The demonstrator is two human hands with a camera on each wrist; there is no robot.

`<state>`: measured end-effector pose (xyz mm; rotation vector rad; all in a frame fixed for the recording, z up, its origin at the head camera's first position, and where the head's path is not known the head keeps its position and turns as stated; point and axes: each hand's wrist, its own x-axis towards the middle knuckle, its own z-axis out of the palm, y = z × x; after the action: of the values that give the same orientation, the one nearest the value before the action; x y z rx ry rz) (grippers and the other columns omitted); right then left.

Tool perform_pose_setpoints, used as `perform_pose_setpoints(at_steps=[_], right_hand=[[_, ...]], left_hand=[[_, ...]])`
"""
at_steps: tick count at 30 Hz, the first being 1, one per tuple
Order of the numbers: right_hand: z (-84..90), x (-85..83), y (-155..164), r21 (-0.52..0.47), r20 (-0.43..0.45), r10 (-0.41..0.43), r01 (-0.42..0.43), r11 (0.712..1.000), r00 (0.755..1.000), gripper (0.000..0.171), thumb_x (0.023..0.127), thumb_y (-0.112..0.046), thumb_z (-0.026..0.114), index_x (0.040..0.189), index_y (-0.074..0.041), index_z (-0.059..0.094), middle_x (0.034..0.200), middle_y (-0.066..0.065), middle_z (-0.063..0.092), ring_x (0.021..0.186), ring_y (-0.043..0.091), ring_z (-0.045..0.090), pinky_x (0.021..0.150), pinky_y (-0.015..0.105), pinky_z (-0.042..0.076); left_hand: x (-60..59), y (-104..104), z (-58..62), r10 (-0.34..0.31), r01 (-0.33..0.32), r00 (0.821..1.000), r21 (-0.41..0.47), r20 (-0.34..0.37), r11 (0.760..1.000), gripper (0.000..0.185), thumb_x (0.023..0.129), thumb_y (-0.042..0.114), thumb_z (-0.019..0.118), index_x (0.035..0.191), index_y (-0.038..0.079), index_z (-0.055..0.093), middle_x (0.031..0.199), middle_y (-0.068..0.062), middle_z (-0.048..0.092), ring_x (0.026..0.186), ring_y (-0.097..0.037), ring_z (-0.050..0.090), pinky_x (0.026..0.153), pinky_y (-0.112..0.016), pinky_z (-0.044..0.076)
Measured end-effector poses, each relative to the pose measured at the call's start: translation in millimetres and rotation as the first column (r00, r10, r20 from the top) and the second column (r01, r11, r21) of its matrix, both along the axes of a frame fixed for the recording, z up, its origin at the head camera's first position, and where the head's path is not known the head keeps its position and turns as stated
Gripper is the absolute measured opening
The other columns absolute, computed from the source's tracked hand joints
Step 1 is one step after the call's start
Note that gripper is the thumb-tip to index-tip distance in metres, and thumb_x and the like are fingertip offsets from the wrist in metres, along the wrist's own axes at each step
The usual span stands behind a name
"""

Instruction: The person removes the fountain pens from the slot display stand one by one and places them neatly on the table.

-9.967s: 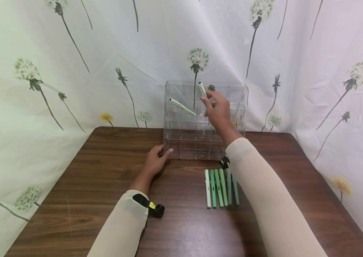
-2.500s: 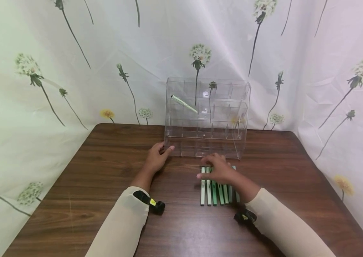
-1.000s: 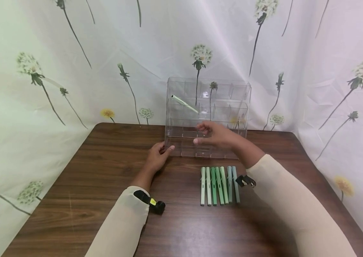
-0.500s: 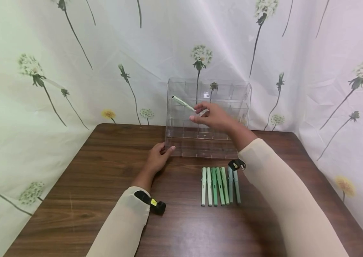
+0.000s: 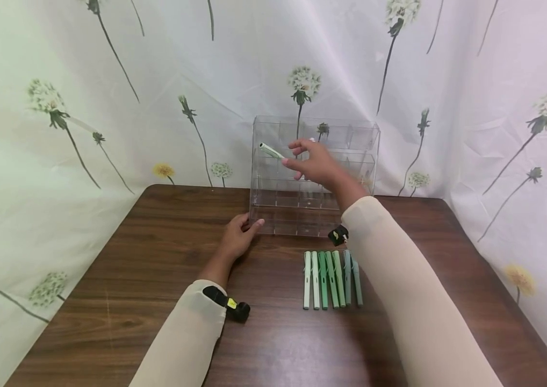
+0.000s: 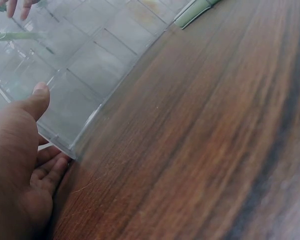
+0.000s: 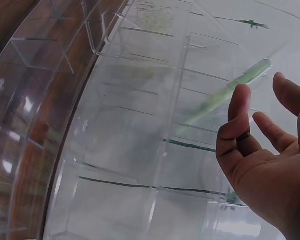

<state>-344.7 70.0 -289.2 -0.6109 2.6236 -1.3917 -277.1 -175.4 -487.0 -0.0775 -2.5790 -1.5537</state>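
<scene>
A clear acrylic organizer [image 5: 360, 161] with several compartments stands at the back of the wooden table [image 5: 157, 279]. One pale green pen [image 5: 270, 150] leans in its upper-left compartment and also shows in the right wrist view [image 7: 225, 95]. My right hand [image 5: 308, 160] hovers in front of the upper rows, just right of that pen, fingers spread [image 7: 238, 107] and holding nothing. My left hand [image 5: 236, 240] grips the organizer's lower-left corner, thumb [image 6: 39, 97] on the front face [image 6: 80, 65]. Several green pens [image 5: 331, 277] lie in a row on the table.
A floral curtain [image 5: 109, 97] hangs close behind and beside the table. Black wrist cameras [image 5: 235, 310] sit on both sleeves. The pen row lies under my right forearm [image 5: 399, 290]. Bare wood stretches to the left and front.
My right hand has lifted from the pen row up to the organizer's upper compartments, holding nothing. The left hand and the pen in the organizer have not moved.
</scene>
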Motion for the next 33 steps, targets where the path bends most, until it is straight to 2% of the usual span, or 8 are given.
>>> perform_pose_setpoints(at_steps=[4,9,14,20,29,33], right_hand=[[-3.5,-4.7,-6,-0.043,0.016,-0.008,0.009,0.999,1.0,0.06,0.108,-0.031,0.072,0.16,-0.01,0.052,0.161,0.02,0.052,0.073,0.018,0.07,0.079,0.042,0.06],[-5.2,-5.8,-16,-0.042,0.011,-0.027,0.027,0.999,1.0,0.057,0.108,-0.03,0.072,0.159,-0.011,0.053,0.158,0.018,0.054,0.069,0.023,0.066,0.08,0.049,0.059],[-6.9,-4.7,-27,-0.008,0.022,-0.048,0.048,0.999,0.999,0.056,0.109,-0.03,0.07,0.159,-0.011,0.053,0.155,0.017,0.054,0.067,0.025,0.064,0.076,0.041,0.058],[-11.1,-5.8,-37,0.006,-0.011,-0.114,0.114,0.993,0.993,0.048,0.111,-0.027,0.067,0.156,-0.011,0.058,0.146,0.018,0.062,0.057,0.016,0.06,0.063,0.031,0.052],[-11.0,-6.2,-46,0.057,0.0,-0.193,0.193,0.98,0.981,0.044,0.112,-0.029,0.066,0.153,-0.014,0.062,0.146,0.015,0.066,0.057,0.012,0.065,0.076,0.035,0.052],[-9.8,-5.9,-47,0.051,0.035,-0.227,0.225,0.973,0.973,0.041,0.111,-0.029,0.068,0.149,-0.015,0.066,0.144,0.012,0.069,0.057,0.011,0.067,0.076,0.034,0.052]], left_hand=[[0.8,0,1.1,0.003,-0.003,1.0,-0.001,0.007,1.0,0.053,0.108,0.041,0.071,0.148,0.006,0.067,0.151,-0.022,0.062,0.144,-0.037,0.06,0.122,-0.052,0.052],[0.6,0,1.0,0.008,-0.008,1.0,-0.01,-0.009,1.0,0.052,0.107,0.04,0.072,0.146,0.006,0.068,0.149,-0.022,0.063,0.143,-0.038,0.061,0.121,-0.053,0.052],[1.5,0,0.6,0.006,-0.006,1.0,0.012,-0.016,1.0,0.051,0.107,0.037,0.073,0.146,0.003,0.068,0.148,-0.023,0.063,0.142,-0.038,0.062,0.12,-0.052,0.053],[2.2,1,1.1,0.005,-0.005,1.0,0.012,-0.02,1.0,0.052,0.107,0.037,0.073,0.145,0.001,0.068,0.147,-0.024,0.064,0.141,-0.039,0.063,0.119,-0.053,0.054],[-0.5,-1,-1.8,0.007,-0.007,1.0,0.006,-0.023,1.0,0.052,0.107,0.039,0.073,0.144,0.003,0.069,0.147,-0.023,0.064,0.141,-0.038,0.063,0.119,-0.053,0.053],[-0.2,-1,-1.1,0.007,-0.008,1.0,-0.018,-0.027,1.0,0.053,0.107,0.039,0.073,0.144,0.002,0.069,0.147,-0.024,0.064,0.14,-0.039,0.064,0.119,-0.053,0.054]])
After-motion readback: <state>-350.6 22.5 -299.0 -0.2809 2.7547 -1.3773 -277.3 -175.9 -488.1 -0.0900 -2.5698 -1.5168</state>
